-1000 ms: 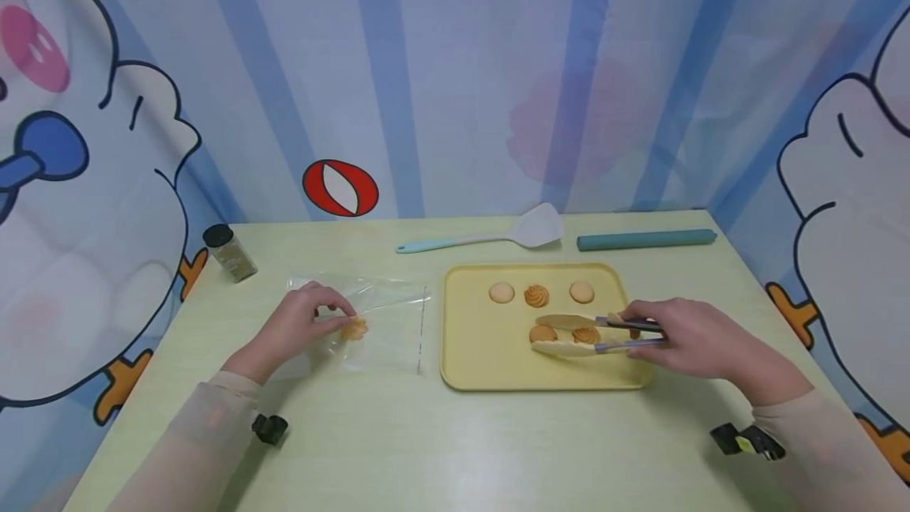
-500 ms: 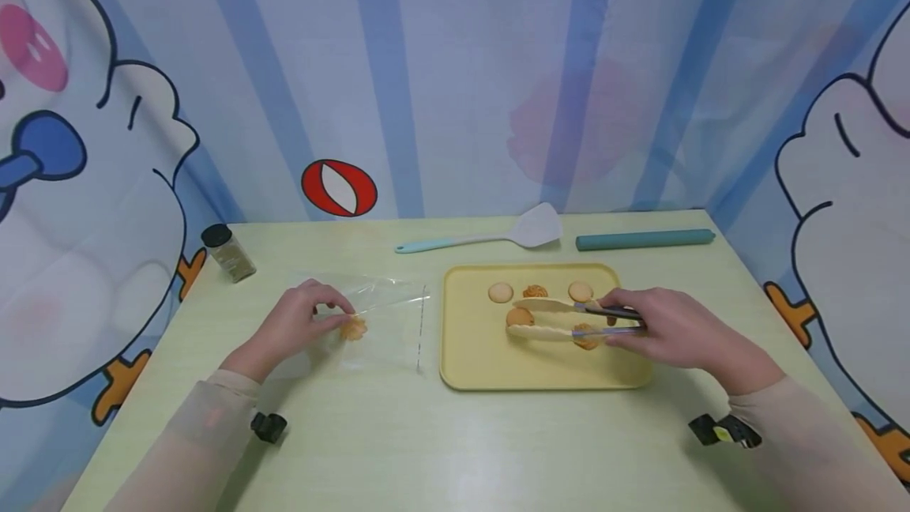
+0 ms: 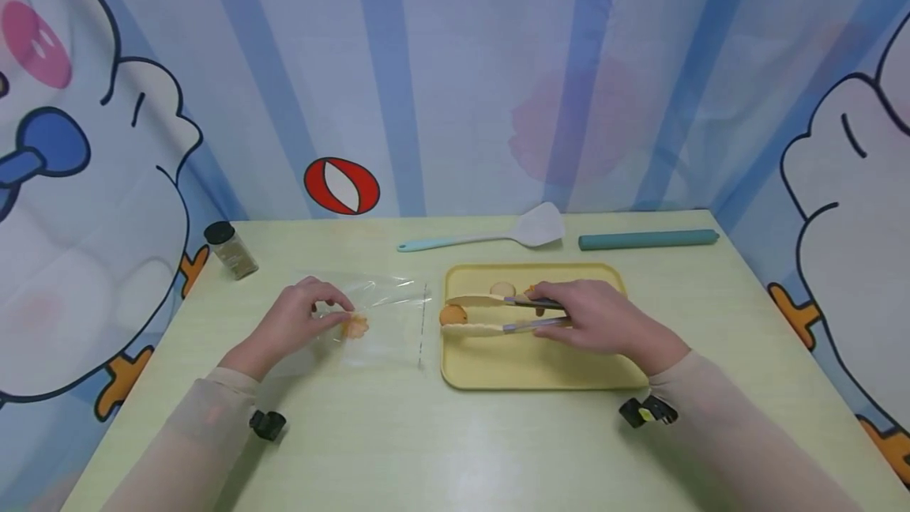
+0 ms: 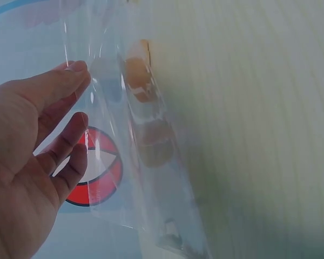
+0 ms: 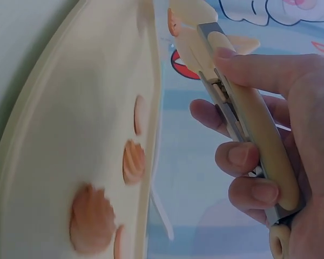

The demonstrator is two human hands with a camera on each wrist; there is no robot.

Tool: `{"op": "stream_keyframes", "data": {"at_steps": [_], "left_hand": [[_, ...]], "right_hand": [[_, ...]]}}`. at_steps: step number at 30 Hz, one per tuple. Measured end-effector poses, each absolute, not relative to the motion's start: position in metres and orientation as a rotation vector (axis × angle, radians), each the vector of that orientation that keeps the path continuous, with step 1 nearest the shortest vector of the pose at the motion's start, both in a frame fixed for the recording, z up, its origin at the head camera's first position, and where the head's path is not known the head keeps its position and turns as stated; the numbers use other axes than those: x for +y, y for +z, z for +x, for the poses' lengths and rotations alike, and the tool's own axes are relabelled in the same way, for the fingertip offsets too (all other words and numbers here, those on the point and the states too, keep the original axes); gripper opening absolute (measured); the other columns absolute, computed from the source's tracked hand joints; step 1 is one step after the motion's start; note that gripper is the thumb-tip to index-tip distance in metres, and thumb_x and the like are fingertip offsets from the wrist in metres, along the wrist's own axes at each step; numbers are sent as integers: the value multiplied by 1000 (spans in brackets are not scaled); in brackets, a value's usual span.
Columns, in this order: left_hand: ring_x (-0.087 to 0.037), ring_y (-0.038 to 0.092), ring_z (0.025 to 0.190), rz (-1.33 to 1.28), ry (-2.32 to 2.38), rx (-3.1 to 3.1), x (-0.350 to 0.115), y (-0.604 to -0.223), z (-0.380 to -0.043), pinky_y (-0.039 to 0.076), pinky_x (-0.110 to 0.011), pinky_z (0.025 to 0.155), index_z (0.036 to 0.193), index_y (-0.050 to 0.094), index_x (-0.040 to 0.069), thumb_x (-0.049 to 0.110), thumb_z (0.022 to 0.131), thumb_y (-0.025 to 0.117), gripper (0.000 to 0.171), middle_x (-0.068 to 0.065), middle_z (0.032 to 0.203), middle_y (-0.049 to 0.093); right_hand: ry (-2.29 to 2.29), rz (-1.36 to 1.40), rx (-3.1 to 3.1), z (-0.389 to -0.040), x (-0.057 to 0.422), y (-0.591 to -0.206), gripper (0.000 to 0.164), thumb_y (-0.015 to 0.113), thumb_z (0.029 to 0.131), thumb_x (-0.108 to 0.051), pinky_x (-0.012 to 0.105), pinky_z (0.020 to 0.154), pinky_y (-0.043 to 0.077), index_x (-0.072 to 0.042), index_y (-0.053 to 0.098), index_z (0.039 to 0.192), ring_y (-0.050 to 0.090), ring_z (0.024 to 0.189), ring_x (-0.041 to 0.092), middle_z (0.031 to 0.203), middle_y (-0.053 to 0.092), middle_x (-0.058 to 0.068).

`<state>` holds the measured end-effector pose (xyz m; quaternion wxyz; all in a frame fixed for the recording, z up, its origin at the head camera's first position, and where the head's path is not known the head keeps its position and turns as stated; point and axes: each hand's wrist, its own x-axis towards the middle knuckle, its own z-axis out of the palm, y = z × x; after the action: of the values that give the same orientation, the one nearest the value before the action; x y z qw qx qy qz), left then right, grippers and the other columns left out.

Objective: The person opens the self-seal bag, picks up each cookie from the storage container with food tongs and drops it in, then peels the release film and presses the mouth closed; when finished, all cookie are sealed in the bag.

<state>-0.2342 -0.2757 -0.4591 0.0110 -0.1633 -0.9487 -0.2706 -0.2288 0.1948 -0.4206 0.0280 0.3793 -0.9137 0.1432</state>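
My left hand (image 3: 302, 316) pinches the upper layer of a clear plastic bag (image 3: 394, 346) between thumb and fingers, lifting that layer in the left wrist view. Inside the bag, by the fingertips, lies a ridged golden cookie (image 3: 355, 326); its browned shape also shows through the film. My right hand (image 3: 604, 318) grips tongs (image 3: 475, 329) with cream-coloured tips, thumb on one handle and fingers round the other. Between the tips is a round golden cookie (image 3: 453, 315), over the left rim of the yellow tray (image 3: 526, 370). A swirl cookie (image 5: 92, 218) lies on the tray in the right wrist view.
Several other cookies, among them a pale round cookie (image 3: 502, 289), lie on the tray, partly hidden by the right hand. Behind it are a spatula (image 3: 483, 239) and a green rolling pin (image 3: 648, 239). A black-lidded jar (image 3: 233, 251) stands at back left.
The right hand has carried the tongs and the round cookie leftward across the tray to its left rim. The left hand has kept its pinch on the bag.
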Motion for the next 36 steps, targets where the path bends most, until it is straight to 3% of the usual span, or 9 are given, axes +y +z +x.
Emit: {"op": "stream_keyframes", "data": {"at_steps": [11,19,28,36], "left_hand": [[-25,60,102,-511,-861,-2946,-280,-458,-234,51,-39,82,104,80,23,19,92,80,13,3,104,73],[-22,61,101,-527,-840,-2934,-278,-453,-235,51,-37,81,104,79,23,18,92,79,12,3,104,74],[-23,60,99,-528,-842,-2923,-277,-453,-233,51,-36,79,104,80,19,16,91,80,13,0,105,74],[-25,61,101,-525,-858,-2903,-277,-454,-230,51,-37,80,102,79,21,16,91,80,12,1,104,73]], "right_hand": [[471,1221,-2833,-251,147,-435,44,73,95,-44,44,80,57,-20,66,131,73,96,20,114,76,-2],[482,1299,-2829,-266,116,-448,41,72,96,-45,36,77,56,-22,66,129,70,89,11,107,75,-7],[495,1384,-2804,-266,81,-448,42,71,97,-44,37,80,56,-20,65,130,71,91,12,111,75,-3],[498,1395,-2812,-270,60,-450,41,69,98,-47,36,77,55,-22,64,130,68,89,12,109,74,-6]]}}
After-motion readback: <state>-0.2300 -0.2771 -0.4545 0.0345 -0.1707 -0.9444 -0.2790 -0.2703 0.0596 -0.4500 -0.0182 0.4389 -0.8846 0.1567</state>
